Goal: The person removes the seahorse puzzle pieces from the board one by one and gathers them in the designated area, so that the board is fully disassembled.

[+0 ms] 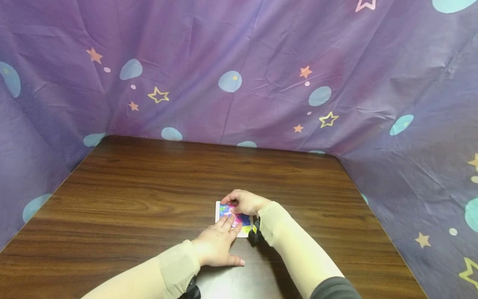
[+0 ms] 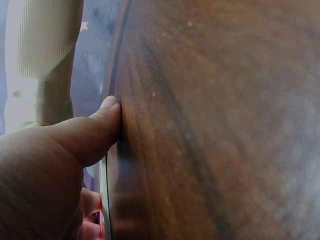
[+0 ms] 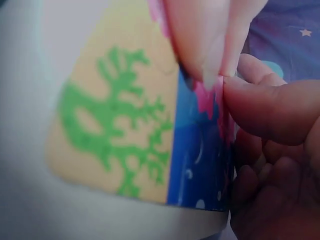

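A small white-bordered picture card [image 1: 246, 229] lies on the table in the head view. It carries blue, pink and yellow printing, and the right wrist view shows green coral on tan beside blue water. My left hand [image 1: 216, 245] rests over its near left part, fingers nearly straight on the picture and thumb spread to the side on the wood. From the right, my right hand [image 1: 248, 202] reaches over the far part, its thumb and bent index finger pinching at the pink area. Left fingertips [image 3: 212, 70] press right beside the right thumb [image 3: 270, 107]. The hands hide the card's middle.
The brown wood-grain table [image 1: 149, 178] extends around the card. A purple curtain [image 1: 269, 112] with stars and blue ovals hangs behind it and along both sides. Pale sleeves [image 1: 298, 243] cover the forearms, and a black wrist device [image 1: 254, 236] overlaps the card's right corner.
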A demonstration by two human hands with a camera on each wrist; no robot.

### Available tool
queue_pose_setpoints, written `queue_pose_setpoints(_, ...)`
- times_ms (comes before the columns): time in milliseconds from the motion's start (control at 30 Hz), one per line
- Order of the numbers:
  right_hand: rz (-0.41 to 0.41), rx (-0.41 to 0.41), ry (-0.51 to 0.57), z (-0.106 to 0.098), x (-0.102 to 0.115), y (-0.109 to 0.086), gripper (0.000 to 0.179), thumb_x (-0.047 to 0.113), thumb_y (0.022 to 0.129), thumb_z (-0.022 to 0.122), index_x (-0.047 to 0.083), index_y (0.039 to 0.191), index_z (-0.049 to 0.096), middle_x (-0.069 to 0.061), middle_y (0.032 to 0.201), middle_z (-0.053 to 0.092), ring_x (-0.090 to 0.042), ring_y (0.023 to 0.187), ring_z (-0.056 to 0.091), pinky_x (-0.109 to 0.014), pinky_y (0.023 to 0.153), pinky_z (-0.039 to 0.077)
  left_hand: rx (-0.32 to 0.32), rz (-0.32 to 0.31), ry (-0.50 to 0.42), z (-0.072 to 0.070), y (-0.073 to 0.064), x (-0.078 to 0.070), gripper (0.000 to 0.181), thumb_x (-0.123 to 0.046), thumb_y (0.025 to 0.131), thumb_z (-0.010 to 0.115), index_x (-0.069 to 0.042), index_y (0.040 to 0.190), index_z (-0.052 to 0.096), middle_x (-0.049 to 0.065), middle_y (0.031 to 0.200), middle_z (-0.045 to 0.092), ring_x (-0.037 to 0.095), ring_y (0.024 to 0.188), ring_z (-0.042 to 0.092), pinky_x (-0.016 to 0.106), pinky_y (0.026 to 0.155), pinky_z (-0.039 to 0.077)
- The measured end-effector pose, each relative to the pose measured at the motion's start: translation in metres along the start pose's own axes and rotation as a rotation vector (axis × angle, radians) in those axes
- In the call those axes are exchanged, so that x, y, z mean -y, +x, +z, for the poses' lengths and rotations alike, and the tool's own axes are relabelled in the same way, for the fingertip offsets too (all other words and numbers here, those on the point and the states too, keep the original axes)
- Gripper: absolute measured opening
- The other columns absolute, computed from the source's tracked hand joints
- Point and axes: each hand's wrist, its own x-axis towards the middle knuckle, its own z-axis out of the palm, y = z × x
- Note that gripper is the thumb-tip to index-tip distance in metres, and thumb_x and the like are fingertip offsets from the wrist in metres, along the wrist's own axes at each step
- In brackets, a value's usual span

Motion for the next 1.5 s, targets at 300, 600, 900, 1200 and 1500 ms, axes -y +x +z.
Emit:
queue_pose_setpoints(300, -0.031, 0.024, -0.036, 0.001, 0.003, 0.002, 0.033, -0.008, 0.081, 0.065, 0.008, 0.110, 0.065, -0.001, 0.100, 0.055, -0.015, 0.098, 0.050, -0.032, 0.095, 0.041, -0.007, 0.009, 0.010, 0.001, 0.002, 0.003, 0.098, -0.071, 0.078, 0.059, -0.006, 0.147, 0.038, 0.022, 0.154, 0.025, 0.036, 0.141, 0.025, 0.046, 0.111, 0.030)
queue_pose_setpoints(600, -0.124, 0.019, -0.214, 0.002, 0.009, 0.000, 0.031, -0.007, 0.082, 0.064, 0.009, 0.110, 0.063, 0.000, 0.097, 0.054, -0.016, 0.095, 0.052, -0.031, 0.091, 0.044, -0.003, 0.015, 0.019, 0.001, 0.003, 0.003, 0.097, -0.072, 0.077, 0.059, -0.006, 0.147, 0.040, 0.022, 0.154, 0.026, 0.036, 0.141, 0.024, 0.046, 0.112, 0.030)
queue_pose_setpoints(900, -0.137, 0.030, -0.229, 0.002, 0.011, -0.002, 0.034, -0.007, 0.082, 0.063, 0.010, 0.111, 0.065, 0.000, 0.099, 0.054, -0.016, 0.096, 0.054, -0.030, 0.090, 0.045, -0.003, 0.011, 0.033, 0.003, 0.003, 0.002, 0.097, -0.072, 0.077, 0.059, -0.007, 0.147, 0.039, 0.021, 0.154, 0.026, 0.035, 0.142, 0.025, 0.045, 0.112, 0.030)
queue_pose_setpoints(1200, -0.135, -0.014, -0.234, 0.004, 0.012, -0.003, 0.027, -0.009, 0.080, 0.061, 0.008, 0.099, 0.066, 0.002, 0.091, 0.055, -0.014, 0.091, 0.052, -0.026, 0.084, 0.045, 0.005, 0.011, 0.037, 0.001, 0.001, 0.000, 0.098, -0.073, 0.077, 0.058, -0.007, 0.147, 0.038, 0.022, 0.154, 0.025, 0.035, 0.142, 0.024, 0.045, 0.112, 0.029)
queue_pose_setpoints(1500, -0.142, -0.134, -0.257, 0.007, 0.013, -0.008, 0.017, 0.003, 0.084, 0.068, 0.008, 0.100, 0.072, 0.000, 0.095, 0.063, -0.016, 0.092, 0.058, -0.031, 0.087, 0.048, 0.004, 0.012, 0.032, 0.001, 0.003, 0.002, 0.098, -0.072, 0.077, 0.059, -0.007, 0.147, 0.038, 0.022, 0.154, 0.025, 0.035, 0.142, 0.024, 0.044, 0.113, 0.028)
